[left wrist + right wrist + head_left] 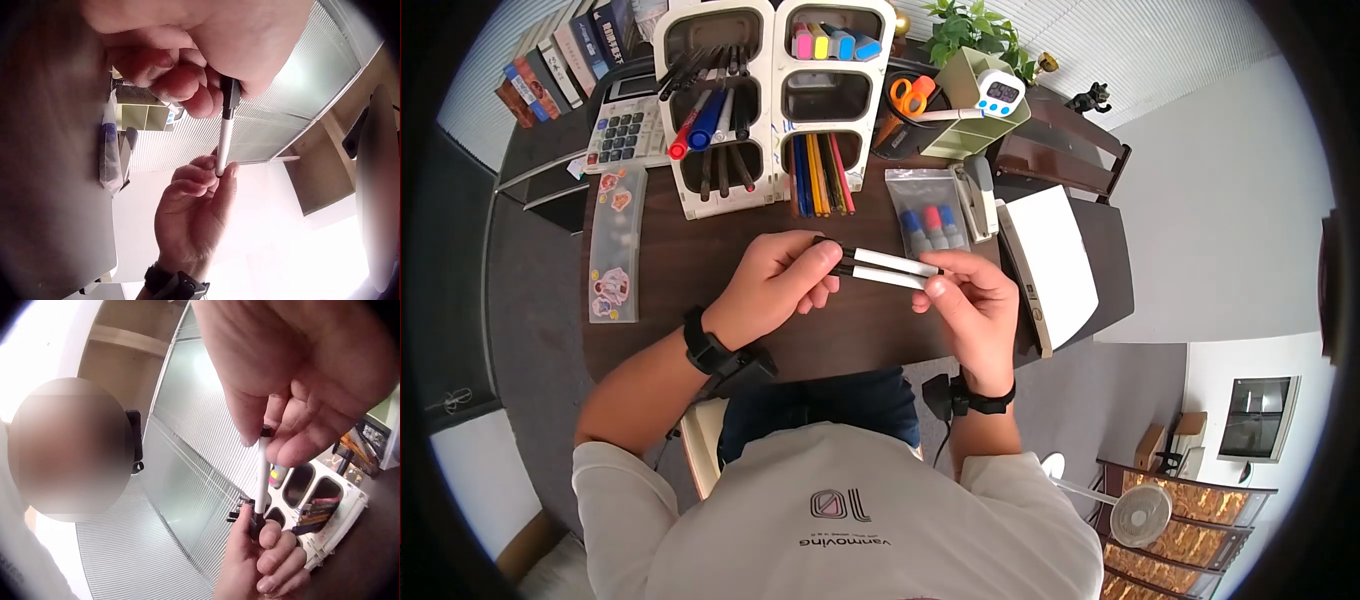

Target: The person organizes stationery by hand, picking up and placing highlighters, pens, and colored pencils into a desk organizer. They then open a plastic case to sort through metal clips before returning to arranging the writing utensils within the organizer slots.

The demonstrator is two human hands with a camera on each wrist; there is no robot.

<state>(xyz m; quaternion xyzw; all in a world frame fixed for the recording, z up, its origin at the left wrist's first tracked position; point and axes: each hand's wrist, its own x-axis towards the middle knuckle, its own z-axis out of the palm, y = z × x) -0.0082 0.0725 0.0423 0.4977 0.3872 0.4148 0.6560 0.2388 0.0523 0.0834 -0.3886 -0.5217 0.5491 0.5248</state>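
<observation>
Two pens with white barrels and black ends, one pen (895, 262) just above the other pen (888, 277) in the head view, are held side by side over the desk (850, 335). My left hand (775, 280) pinches their black capped ends between thumb and curled fingers. At the opposite ends, the thumb and fingertips of my right hand (972, 305) grip them. Both wrist views show one white barrel (225, 140) stretching between the hands, the other largely hidden behind it.
Behind the hands stands a white organizer (778, 100) with pens, pencils and highlighters. A zip bag (925, 180) of colored-cap bottles, a stapler (977, 195) and a white box (1050, 265) lie to the right. A translucent stickered case (615, 250) and calculator (625, 133) are left.
</observation>
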